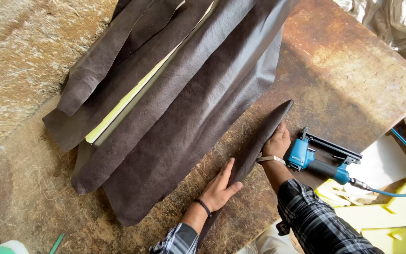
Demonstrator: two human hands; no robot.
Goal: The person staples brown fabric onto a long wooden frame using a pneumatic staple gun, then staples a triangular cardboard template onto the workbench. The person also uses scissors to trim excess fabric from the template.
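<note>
Rusty worktable, left hand spread flat and right hand curled, both on narrow leather-covered panel.

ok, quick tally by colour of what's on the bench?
Dark brown, leather sheet and leather-covered panel under both hands (left hand, right hand): 2
Blue, pneumatic stapler: 1
Yellow, foam strip: 1
Total: 4

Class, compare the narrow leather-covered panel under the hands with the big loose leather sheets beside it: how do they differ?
The panel is narrow, stiff and tilted on edge; the sheets are wide, limp and draped flat. Both hands, left and right, touch the panel; neither touches the sheets. Both are dark brown leather.
</note>
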